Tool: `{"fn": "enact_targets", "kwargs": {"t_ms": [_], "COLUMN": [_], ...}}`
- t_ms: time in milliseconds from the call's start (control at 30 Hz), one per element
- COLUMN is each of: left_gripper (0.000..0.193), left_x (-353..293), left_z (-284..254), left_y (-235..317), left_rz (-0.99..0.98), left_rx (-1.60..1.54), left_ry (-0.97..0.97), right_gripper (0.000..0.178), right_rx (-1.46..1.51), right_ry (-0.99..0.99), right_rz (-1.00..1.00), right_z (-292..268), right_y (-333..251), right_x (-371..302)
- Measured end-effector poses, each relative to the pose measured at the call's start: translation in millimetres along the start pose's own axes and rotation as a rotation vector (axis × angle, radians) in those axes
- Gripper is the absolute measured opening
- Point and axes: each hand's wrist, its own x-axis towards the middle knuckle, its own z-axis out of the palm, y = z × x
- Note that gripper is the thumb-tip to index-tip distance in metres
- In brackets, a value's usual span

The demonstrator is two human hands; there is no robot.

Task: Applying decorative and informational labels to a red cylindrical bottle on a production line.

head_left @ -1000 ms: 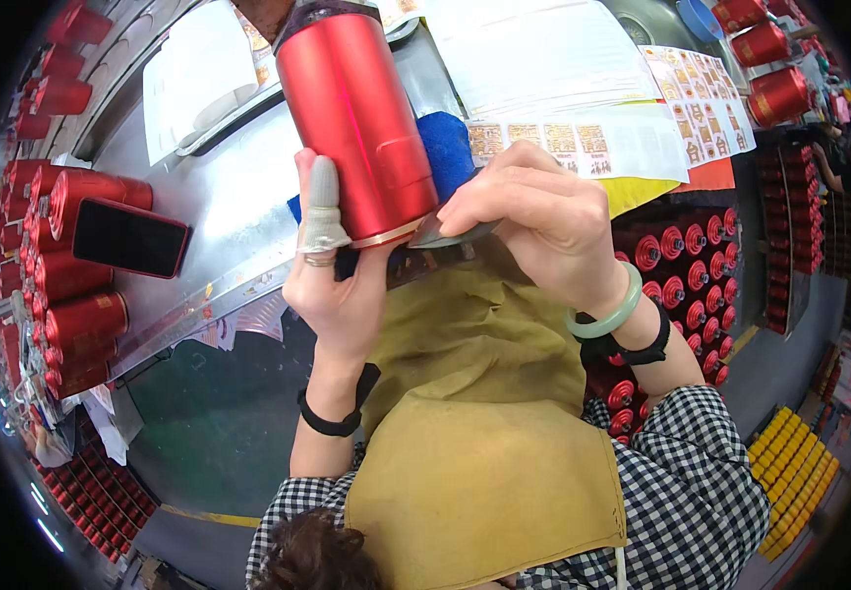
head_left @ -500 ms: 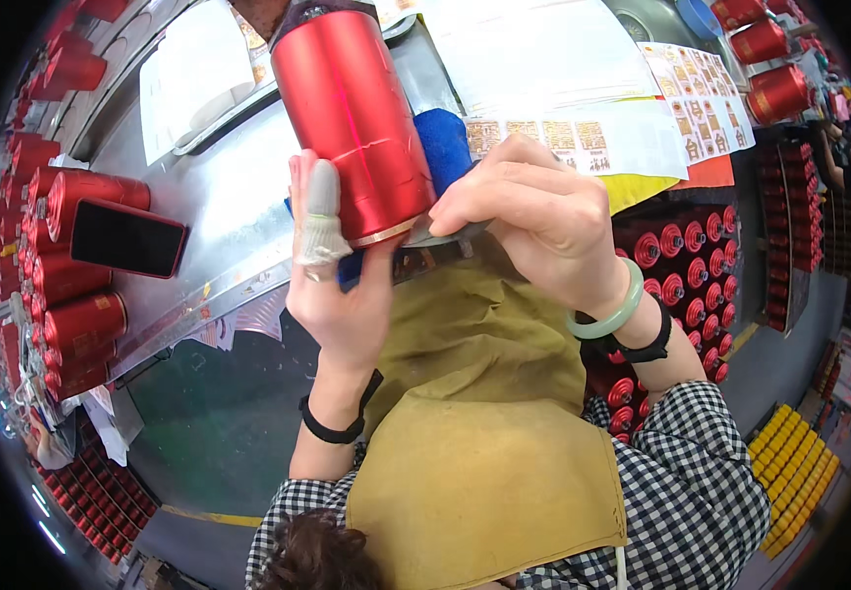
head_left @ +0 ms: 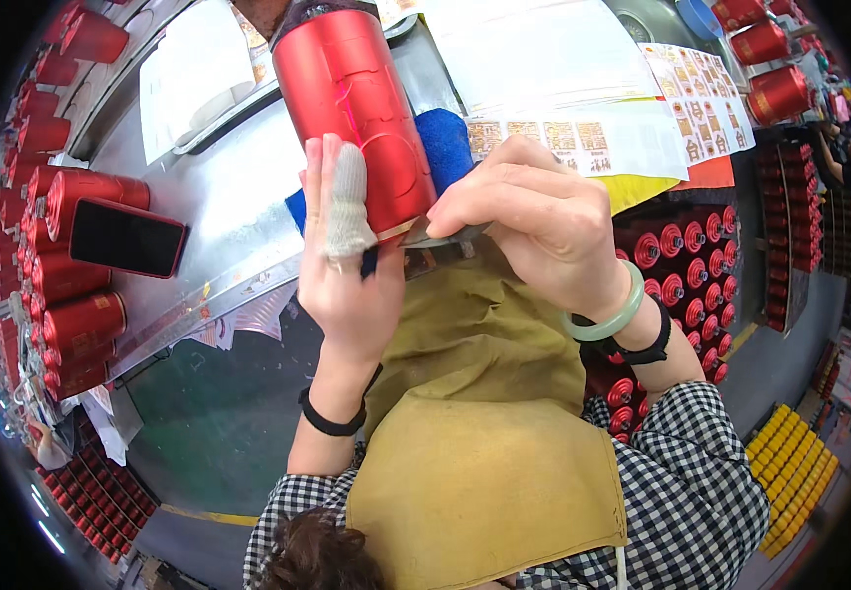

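Note:
A shiny red cylinder (head_left: 352,84) with raised lines on its side lies tilted on blue padding (head_left: 445,146), its near rim toward me. My left hand (head_left: 352,265) lies along its left side with fingers stretched out flat against it. One finger wears a whitish knitted finger cover (head_left: 348,202). In a pinch, my right hand (head_left: 543,221) holds a thin grey blade (head_left: 435,236) at the cylinder's near rim. Fingers hide most of the blade.
A black phone (head_left: 128,238) leans on red containers (head_left: 81,324) at left. White paper sheets (head_left: 543,59) and printed sheets (head_left: 696,93) cover the back right of the metal table (head_left: 234,187). Several red items with round ends (head_left: 676,285) stand at right below the table.
The red cylinder has turned about its length, so different raised lines face up. My left hand has shifted right over its side. My right hand has barely moved.

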Motion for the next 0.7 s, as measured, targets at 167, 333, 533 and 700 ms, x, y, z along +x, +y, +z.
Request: {"fn": "enact_targets", "kwargs": {"t_ms": [167, 333, 533, 700], "left_gripper": [0.077, 0.074, 0.069, 0.055], "left_x": [-20.5, -19.0, -23.8, -24.4], "left_z": [-3.9, -7.8, -11.3, -7.7], "left_y": [-14.2, -12.3, -16.4, -22.4], "left_rz": [-0.386, -0.208, -0.294, -0.281], "left_rx": [-0.295, -0.033, -0.065, -0.101], "left_ry": [-0.02, -0.045, -0.1, -0.069], "right_gripper": [0.034, 0.032, 0.032, 0.033], "right_rx": [0.032, -0.015, -0.013, -0.016], "right_ry": [0.007, 0.037, 0.011, 0.068], "right_rz": [0.048, 0.047, 0.064, 0.102], "right_z": [-1.2, 0.3, -4.1, 2.7], "right_y": [2.3, 0.7, -3.5, -1.7], "right_x": [-1.3, -6.9, -8.4, -18.0]}}
